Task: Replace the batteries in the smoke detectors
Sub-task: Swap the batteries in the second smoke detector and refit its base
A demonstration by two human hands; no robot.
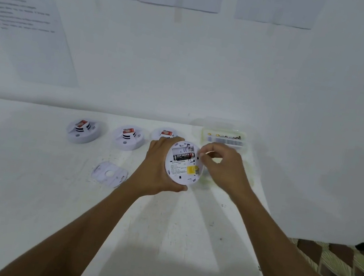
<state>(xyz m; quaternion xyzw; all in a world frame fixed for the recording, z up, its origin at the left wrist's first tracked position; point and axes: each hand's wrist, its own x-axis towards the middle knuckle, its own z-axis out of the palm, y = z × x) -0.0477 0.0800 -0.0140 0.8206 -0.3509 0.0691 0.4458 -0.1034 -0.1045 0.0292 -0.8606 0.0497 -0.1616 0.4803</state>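
Fingers (171,140) of the left hand (159,165) grip the smoke detector (182,173) by its rim, above the tabletop (160,230). Fingers (206,152) of the right hand (226,169) pinch just beside the seated battery (182,156); holding anything, I cannot tell. The detector is likely light, slick plastic, so keep the grip on the rim.

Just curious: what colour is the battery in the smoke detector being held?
The battery in the smoke detector is black with white lettering, in the head view.
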